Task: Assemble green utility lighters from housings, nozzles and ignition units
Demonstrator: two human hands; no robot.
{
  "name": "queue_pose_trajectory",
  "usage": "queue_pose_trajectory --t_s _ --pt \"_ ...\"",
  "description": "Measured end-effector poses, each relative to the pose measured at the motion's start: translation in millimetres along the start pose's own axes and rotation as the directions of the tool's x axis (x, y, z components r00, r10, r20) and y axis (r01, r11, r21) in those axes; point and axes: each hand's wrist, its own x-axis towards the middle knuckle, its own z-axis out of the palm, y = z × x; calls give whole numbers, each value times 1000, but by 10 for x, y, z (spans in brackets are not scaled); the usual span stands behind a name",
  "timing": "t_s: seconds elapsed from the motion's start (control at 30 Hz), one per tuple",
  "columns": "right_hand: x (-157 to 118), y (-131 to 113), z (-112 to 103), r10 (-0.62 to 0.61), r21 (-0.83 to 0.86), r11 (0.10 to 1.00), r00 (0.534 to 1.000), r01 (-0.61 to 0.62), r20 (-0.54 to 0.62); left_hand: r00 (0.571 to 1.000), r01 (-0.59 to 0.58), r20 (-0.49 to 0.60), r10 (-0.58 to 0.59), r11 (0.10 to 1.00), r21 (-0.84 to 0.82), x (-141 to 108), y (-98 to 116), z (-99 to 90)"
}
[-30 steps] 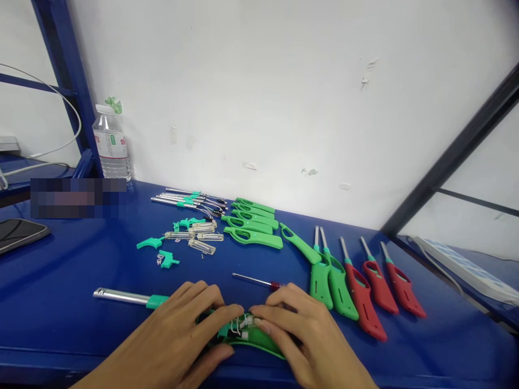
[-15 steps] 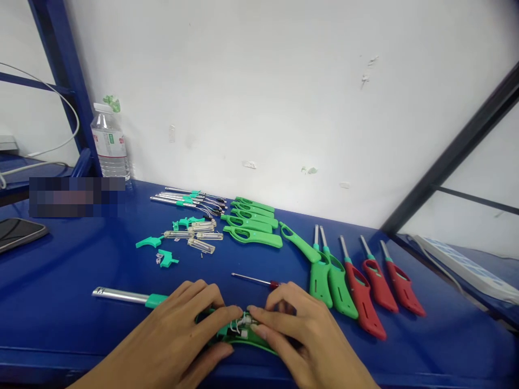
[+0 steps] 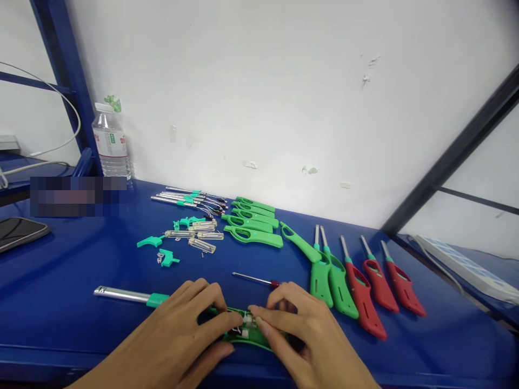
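Note:
An opened green gas lighter (image 3: 248, 341) lies under both hands near the table's front edge, its hollow half-shell facing up. Its silver tube (image 3: 124, 294) with a teal collar points left. Over the collar end, my left hand (image 3: 192, 324) is closed on the lighter, index finger pressing near the black and white inner parts. My right hand (image 3: 302, 329) grips the other end, thumb and index finger on a small clear part (image 3: 254, 320), seemingly the fuel tank's end. Its lower fingers hide the rest of the shell. Behind the right hand lies a screwdriver (image 3: 255, 279).
Green half-shells (image 3: 255, 237), clear fuel tanks (image 3: 201, 246), teal triggers (image 3: 150, 242) and wired silver tubes (image 3: 174, 201) lie farther back. Green lighters (image 3: 343, 289) and red lighters (image 3: 367, 302) stand in a row at right. A phone (image 3: 20, 232) and water bottle (image 3: 110, 143) are at left.
My left index finger and thumb have shifted slightly, showing more of the shell's inner parts. My right thumb has moved a little over the clear part. The other objects stay put.

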Motion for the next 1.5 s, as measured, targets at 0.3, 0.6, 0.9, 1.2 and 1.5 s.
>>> queue_pose_trajectory --t_s 0.3,0.6,0.9,1.2,1.5 --pt "-32 1 18 22 43 999 1000 -21 -22 999 23 29 -23 999 -25 40 10 -46" --pt "-5 54 36 -45 49 998 999 46 -11 998 67 -11 -67 997 -27 -20 -33 -61" --pt "18 44 25 -30 86 996 999 31 -12 975 76 -216 -59 995 70 -135 -407 -267" --pt "21 44 4 -21 97 995 1000 21 -2 984 110 -141 -109 994 0 -80 -406 -321" --pt "13 55 9 -10 122 992 1000 10 -2 980 154 -119 -158 987 -38 -57 -411 -345"
